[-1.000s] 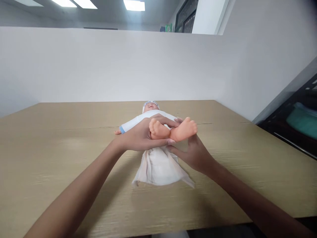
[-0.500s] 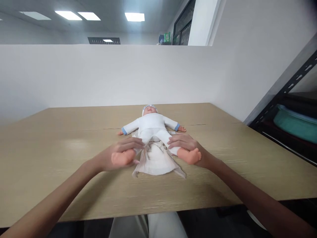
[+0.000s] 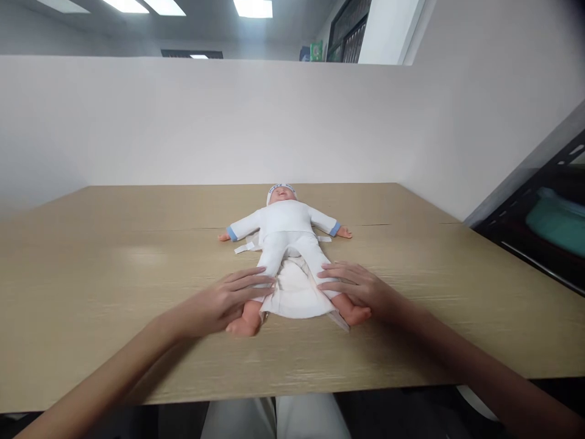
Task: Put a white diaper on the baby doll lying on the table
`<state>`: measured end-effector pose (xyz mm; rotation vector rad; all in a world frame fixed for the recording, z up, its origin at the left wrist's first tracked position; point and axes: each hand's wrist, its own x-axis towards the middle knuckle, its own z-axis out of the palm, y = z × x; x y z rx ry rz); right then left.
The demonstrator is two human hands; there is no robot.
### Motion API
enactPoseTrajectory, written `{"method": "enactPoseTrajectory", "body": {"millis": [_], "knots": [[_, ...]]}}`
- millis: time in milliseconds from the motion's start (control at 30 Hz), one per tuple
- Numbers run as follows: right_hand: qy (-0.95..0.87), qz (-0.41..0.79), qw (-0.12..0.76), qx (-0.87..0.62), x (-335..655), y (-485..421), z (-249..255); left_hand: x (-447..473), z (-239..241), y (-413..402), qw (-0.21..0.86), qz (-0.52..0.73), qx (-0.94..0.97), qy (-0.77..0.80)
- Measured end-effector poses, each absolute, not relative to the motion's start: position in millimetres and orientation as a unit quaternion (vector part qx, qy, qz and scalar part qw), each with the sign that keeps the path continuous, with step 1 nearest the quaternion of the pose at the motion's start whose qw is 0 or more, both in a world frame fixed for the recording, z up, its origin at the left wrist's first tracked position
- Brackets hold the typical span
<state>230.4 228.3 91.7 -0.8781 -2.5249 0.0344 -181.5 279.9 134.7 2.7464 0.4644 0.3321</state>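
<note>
A baby doll (image 3: 286, 217) in a white outfit with blue cuffs and a printed white cap lies on its back, feet toward me, legs apart. Beneath its hips and between its legs a white diaper (image 3: 297, 292) is spread open, with a fastening tab (image 3: 245, 247) out at the left. My left hand (image 3: 233, 299) rests over the doll's lower leg on the left, fingers stretched out. Across the other lower leg lies my right hand (image 3: 361, 285), its fingers also extended and slightly apart. Both thumbs are hidden. The doll's bare feet touch the tabletop or nearly so.
The wooden table (image 3: 114, 262) has its front edge close to my lap. A white partition wall (image 3: 205, 122) rises behind it. At the right stands a dark metal shelf (image 3: 516, 225) holding a teal item (image 3: 557, 221).
The doll's legs have come down and straightened toward me. My hands have gone from gripping the raised legs to lying flat over them. The camera view has tilted down.
</note>
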Motion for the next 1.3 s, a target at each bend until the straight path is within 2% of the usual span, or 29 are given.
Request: {"method": "enactPoseTrajectory", "body": {"millis": [267,533,700,867,933,1067,1200,1300], "knots": [[-0.901,0.114,0.184,-0.376,227.6,215.3,123.3,-164.0,157.8,262.4,0.197,0.101,0.946,0.235],[-0.858,-0.043,0.214,-0.465,174.8,188.4,98.9,-131.3,140.2,251.4,0.115,0.151,0.928,0.321],[-0.827,0.0,0.275,-0.49,174.2,217.6,105.9,-125.7,148.6,275.4,0.149,0.231,0.893,0.357],[-0.789,0.027,0.411,-0.457,174.7,276.0,130.5,-108.9,166.8,326.1,0.173,0.34,0.841,0.385],[-0.773,0.061,0.442,-0.452,173.2,305.5,136.8,-101.1,170.2,351.8,0.211,0.355,0.809,0.419],[-0.697,0.22,0.447,-0.516,171.4,367.0,137.9,-90.3,164.2,401.3,0.328,0.359,0.747,0.453],[-0.655,0.321,0.444,-0.52,171.8,411.5,126.4,-86.5,145.8,434.3,0.372,0.374,0.73,0.434],[-0.644,0.367,0.447,-0.501,173.2,426.0,116.5,-89.1,134.6,446.5,0.457,0.361,0.71,0.396]]}}
